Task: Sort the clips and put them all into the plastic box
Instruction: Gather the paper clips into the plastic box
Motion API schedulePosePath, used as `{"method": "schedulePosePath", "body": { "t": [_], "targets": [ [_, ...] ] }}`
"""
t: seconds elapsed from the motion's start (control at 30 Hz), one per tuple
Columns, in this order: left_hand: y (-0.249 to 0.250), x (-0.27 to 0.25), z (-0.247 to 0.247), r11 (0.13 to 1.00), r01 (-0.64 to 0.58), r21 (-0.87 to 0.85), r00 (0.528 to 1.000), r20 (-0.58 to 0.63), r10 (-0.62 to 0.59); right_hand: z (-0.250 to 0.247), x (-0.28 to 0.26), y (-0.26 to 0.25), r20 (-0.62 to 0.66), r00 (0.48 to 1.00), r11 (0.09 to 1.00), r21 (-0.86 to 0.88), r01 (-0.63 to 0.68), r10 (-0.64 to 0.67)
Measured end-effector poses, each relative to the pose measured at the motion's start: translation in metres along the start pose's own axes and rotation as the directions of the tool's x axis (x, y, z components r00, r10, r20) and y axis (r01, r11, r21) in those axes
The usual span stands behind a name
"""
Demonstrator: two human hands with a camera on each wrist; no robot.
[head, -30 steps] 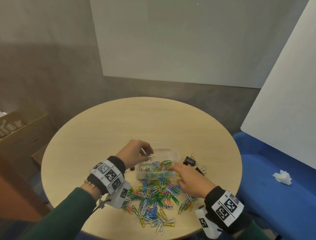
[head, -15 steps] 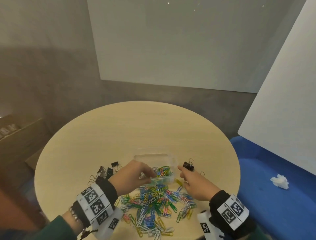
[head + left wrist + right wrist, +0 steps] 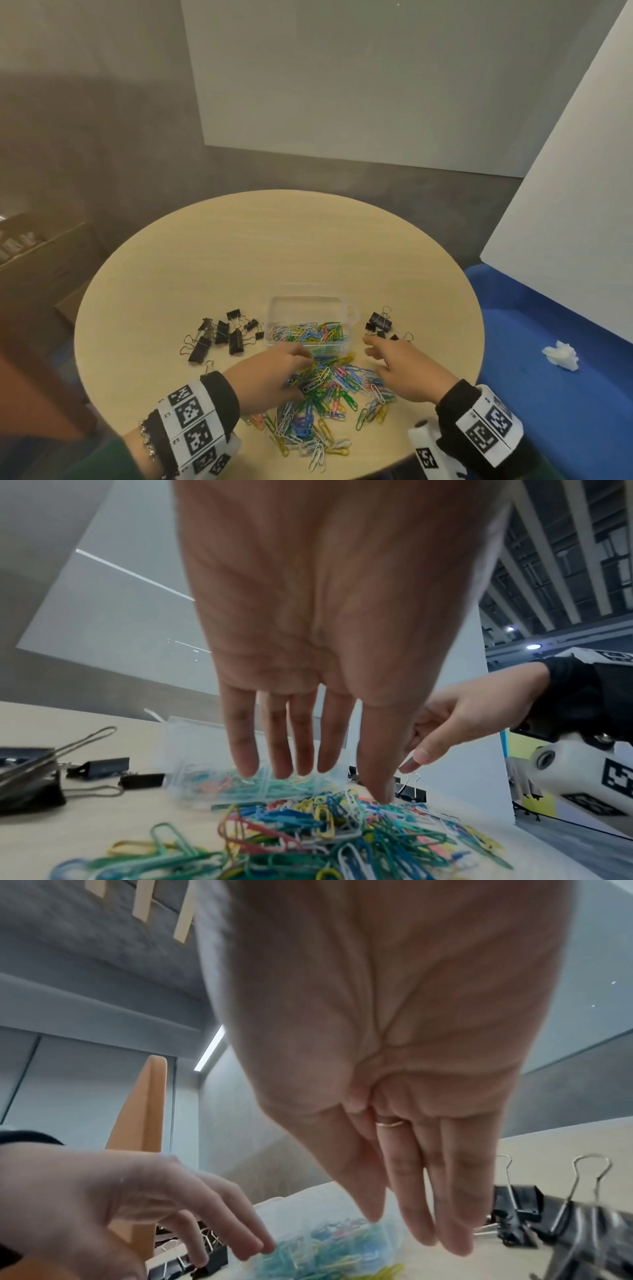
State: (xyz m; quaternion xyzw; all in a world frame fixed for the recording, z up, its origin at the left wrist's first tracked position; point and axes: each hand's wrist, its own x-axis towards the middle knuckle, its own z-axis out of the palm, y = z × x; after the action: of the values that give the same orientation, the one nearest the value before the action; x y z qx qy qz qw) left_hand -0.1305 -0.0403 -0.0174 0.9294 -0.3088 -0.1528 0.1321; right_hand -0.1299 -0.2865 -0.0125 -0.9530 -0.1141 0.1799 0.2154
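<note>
A clear plastic box [image 3: 310, 303] stands mid-table with coloured paper clips [image 3: 305, 334] inside. In front of it lies a loose pile of coloured paper clips [image 3: 322, 404]. My left hand [image 3: 301, 371] hovers over the pile's left part, fingers straight, thumb tip touching the clips [image 3: 342, 821]; the left hand [image 3: 325, 783] holds nothing. My right hand [image 3: 370, 347] is spread above the pile's right side, just right of the box. In the right wrist view the right hand [image 3: 411, 1231] has straight fingers and is empty above the box [image 3: 325, 1240].
Several black binder clips [image 3: 219, 337] lie left of the box, a few more binder clips [image 3: 380, 323] to its right. The round wooden table [image 3: 239, 257] is bare at the back. A blue seat [image 3: 548, 359] with a crumpled tissue [image 3: 561, 356] is at right.
The left hand pinched a clip over the box, then drew back down to the loose pile with its fingers straightened. The right hand left the box's front edge and spread out beside it.
</note>
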Motion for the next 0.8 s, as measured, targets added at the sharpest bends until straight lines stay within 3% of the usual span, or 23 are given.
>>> {"method": "schedulePosePath", "body": {
  "t": [0.2, 0.33, 0.43, 0.6, 0.8],
  "targets": [
    [0.004, 0.004, 0.008, 1.000, 0.022, 0.016, 0.997, 0.078, -0.023, 0.014, -0.007, -0.009, 0.038, 0.999, 0.989, -0.144, 0.029, -0.024],
    [0.006, 0.001, 0.007, 0.999, 0.032, -0.033, 0.999, 0.032, -0.031, 0.017, -0.009, -0.018, 0.030, 0.987, 0.981, -0.108, 0.159, -0.157],
    [0.006, 0.005, 0.007, 1.000, -0.011, 0.026, 1.000, -0.012, 0.011, 0.019, -0.001, -0.024, -0.007, 0.976, 0.968, -0.126, 0.215, -0.217],
    [0.007, 0.009, 0.010, 0.998, -0.015, 0.062, 0.997, 0.073, 0.011, 0.028, 0.007, -0.031, 0.054, 0.978, 0.963, -0.174, 0.208, -0.201],
    [-0.008, -0.005, -0.002, 0.998, 0.002, 0.060, 1.000, -0.002, -0.002, 0.020, 0.001, -0.022, 0.038, 0.985, 0.970, -0.173, 0.172, -0.168]
  ]
}}
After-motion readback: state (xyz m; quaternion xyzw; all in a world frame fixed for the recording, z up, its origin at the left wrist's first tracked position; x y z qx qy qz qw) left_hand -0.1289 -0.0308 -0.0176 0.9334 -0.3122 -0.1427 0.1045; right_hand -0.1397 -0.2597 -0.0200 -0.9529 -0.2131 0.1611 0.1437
